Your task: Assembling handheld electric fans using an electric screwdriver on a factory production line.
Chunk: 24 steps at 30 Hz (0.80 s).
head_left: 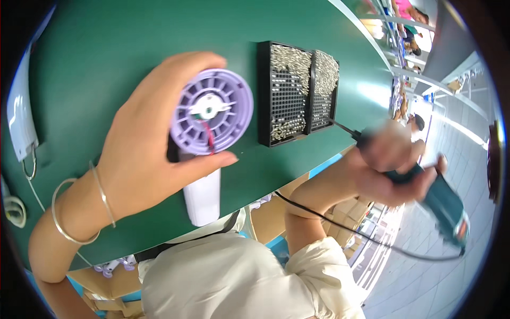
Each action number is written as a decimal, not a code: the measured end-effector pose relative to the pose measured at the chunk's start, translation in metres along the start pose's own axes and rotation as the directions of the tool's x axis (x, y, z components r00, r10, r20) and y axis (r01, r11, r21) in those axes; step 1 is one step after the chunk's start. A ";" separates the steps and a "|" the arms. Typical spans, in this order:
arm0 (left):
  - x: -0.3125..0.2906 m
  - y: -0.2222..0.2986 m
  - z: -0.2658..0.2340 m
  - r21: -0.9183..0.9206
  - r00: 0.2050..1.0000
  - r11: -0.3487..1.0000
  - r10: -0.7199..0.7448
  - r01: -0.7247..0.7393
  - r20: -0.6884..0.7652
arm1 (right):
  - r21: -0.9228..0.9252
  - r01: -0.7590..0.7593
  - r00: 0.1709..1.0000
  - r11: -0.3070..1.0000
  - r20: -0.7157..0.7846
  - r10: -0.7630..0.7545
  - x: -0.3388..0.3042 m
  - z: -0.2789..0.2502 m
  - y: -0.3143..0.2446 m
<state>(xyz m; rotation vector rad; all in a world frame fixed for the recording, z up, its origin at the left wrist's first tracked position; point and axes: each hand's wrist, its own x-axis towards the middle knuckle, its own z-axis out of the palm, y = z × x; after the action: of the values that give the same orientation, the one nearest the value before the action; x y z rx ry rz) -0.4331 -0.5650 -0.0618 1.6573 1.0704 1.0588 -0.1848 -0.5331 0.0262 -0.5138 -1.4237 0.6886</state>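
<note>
My left hand [146,122] grips a round lilac housing [243,109] by its rim, thumb and fingers curved around opposite sides. The housing's open face is up, showing radial ribs, a white centre mount [209,106] and a red wire [209,137]. A pale handle [203,199] extends from it toward me. At the right, my right hand [385,165], partly blurred, is wrapped around a teal electric screwdriver [446,204]. Its thin bit [344,127] points left at the near right corner of a black tray [264,95] full of small screws [289,58]. The bit and housing are apart.
Beneath everything lies a green tabletop [143,32]. A black cord [361,234] loops from the screwdriver past my right forearm. White hooked equipment [21,111] stands at the far left. Cardboard boxes [114,282] with lilac parts sit below the near edge. Other people [411,13] are far right.
</note>
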 end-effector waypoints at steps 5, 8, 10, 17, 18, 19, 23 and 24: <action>-0.001 -0.007 -0.003 0.028 0.998 0.999 0.025 -0.027 0.056 | -0.257 -0.108 0.938 0.960 -0.347 0.012 -0.010 -0.035 0.023; 0.000 -0.005 -0.002 0.005 0.998 1.000 -0.005 0.004 0.066 | -0.232 -0.108 0.934 0.967 -0.356 0.019 -0.007 -0.053 0.029; -0.001 -0.007 -0.002 -0.006 0.998 1.000 -0.018 0.019 0.062 | -0.276 -0.103 0.930 0.956 -0.367 -0.006 -0.009 -0.053 0.039; -0.004 -0.012 -0.002 -0.020 0.999 1.000 0.001 0.000 0.038 | -0.342 -0.110 0.925 0.933 -0.379 -0.030 -0.009 -0.062 0.044; -0.003 -0.011 -0.002 -0.018 0.999 1.000 -0.014 0.015 0.037 | -0.345 -0.116 0.925 0.931 -0.380 -0.026 -0.009 -0.063 0.045; -0.003 -0.011 -0.001 -0.017 0.999 0.999 -0.028 0.029 0.035 | -0.349 -0.120 0.925 0.929 -0.380 -0.023 -0.010 -0.063 0.046; -0.005 -0.010 -0.002 -0.025 0.999 0.998 -0.052 0.052 0.013 | -0.341 -0.131 0.919 0.931 -0.393 -0.015 -0.010 -0.062 0.050; -0.004 -0.010 -0.002 -0.022 0.999 0.999 -0.048 0.048 0.010 | -0.292 -0.103 0.916 0.951 -0.399 -0.023 -0.009 -0.063 0.051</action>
<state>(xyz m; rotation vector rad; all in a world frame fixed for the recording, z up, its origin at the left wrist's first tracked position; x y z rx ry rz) -0.4379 -0.5664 -0.0716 1.6101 1.0836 1.0272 -0.1285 -0.4986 -0.0218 -0.8799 -1.1356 0.3618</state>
